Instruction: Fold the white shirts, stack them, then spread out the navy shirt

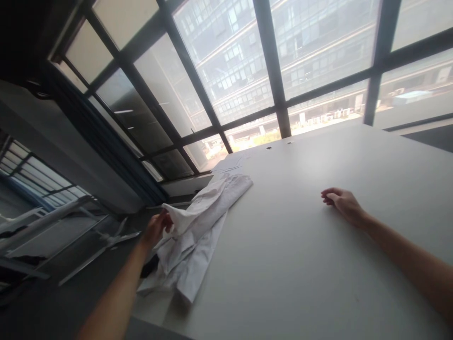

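Head view: left hand [158, 226] pinches a raised edge of white cloth [207, 215] between thumb and fingers, at the cloth's left side. Cloth is crumpled, lying lengthwise along the left edge of the white worktop [283, 245]; part by the hand is lifted, rest lies in folds. Dark item [150, 267] pokes out beside the cloth below the left hand, can't tell what. Flat white sheets [230, 163] just past the cloth's far end. Right hand [343, 205] well apart, over the worktop's right part, fingers loosely bent, thumb near index; can't tell if it touches the surface.
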Available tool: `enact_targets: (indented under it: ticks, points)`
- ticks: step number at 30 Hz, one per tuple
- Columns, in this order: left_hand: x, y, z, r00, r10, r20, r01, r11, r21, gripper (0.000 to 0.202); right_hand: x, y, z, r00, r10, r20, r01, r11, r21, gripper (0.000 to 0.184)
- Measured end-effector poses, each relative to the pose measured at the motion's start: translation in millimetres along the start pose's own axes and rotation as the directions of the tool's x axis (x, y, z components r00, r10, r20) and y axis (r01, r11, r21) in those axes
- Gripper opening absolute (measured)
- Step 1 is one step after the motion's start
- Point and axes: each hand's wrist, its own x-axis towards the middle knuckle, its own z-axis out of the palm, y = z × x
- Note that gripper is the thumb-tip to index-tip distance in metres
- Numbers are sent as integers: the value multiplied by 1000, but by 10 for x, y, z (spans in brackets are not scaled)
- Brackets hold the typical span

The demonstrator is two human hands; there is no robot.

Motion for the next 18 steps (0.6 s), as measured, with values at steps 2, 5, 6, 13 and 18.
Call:
enact_targets:
  ticks: [2, 5, 6, 13, 18]
  points:
    - [66, 59, -244, 999, 26, 33, -27, 999, 27, 58, 4, 0, 4, 1000, -6, 0, 6, 1000, -13, 14]
    - [207, 223, -276, 996, 84, -10, -84, 996, 3, 53, 2, -8, 8, 1000, -8, -6, 8, 1000, -25, 16]
    - [253, 291, -185, 997, 70, -16, -70, 997, -18, 47, -4, -17, 9, 1000, -7, -4, 6, 1000, -27, 17]
    - [504, 739, 1086, 926, -278, 255, 331, 923, -195, 19, -47, -71, 10, 1000, -17, 5, 17, 1000, -17, 17]
    - [856, 1025, 1551, 853, -336, 398, 463, 840, -283, 35, -4, -46, 27, 1000, -4, 11, 3, 1000, 19, 15]
